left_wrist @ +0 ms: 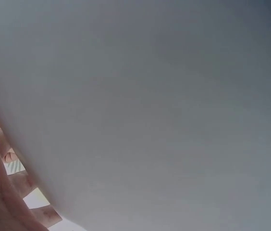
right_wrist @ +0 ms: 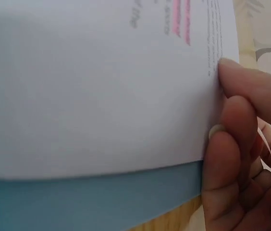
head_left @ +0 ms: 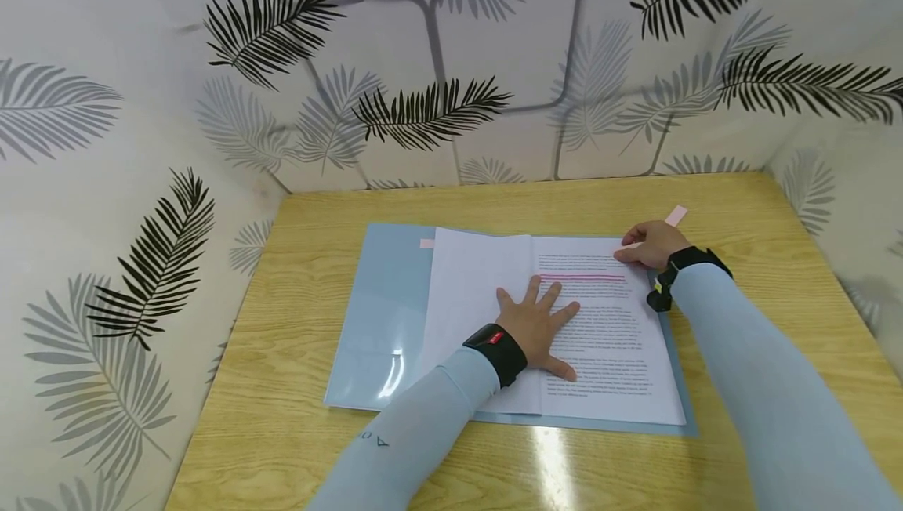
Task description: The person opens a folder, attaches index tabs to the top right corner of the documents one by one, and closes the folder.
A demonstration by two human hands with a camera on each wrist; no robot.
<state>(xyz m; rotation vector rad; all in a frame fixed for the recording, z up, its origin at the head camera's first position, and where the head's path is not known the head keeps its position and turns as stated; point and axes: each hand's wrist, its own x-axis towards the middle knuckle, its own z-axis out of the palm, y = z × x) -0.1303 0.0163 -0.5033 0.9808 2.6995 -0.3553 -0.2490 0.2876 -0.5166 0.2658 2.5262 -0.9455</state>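
A document of printed white pages [head_left: 600,323] lies open in a blue folder [head_left: 381,299]. Pink highlighting [head_left: 582,277] crosses the upper text of the right-hand page. My left hand [head_left: 532,327] rests flat and spread over the middle of the document. At that page's upper right edge is my right hand [head_left: 656,244], its thumb [right_wrist: 251,86] and curled fingers touching the paper's edge. A pale pink paper strip [head_left: 676,215] sticks out from behind this hand, held in it. The left wrist view is mostly filled by a blurred pale surface, with a few fingers [left_wrist: 22,183] at lower left.
The folder lies on a wood-grain table [head_left: 296,260]. A small pink tab [head_left: 426,243] shows at the pages' upper left. Leaf-patterned walls [head_left: 437,48] border the table at the back and sides.
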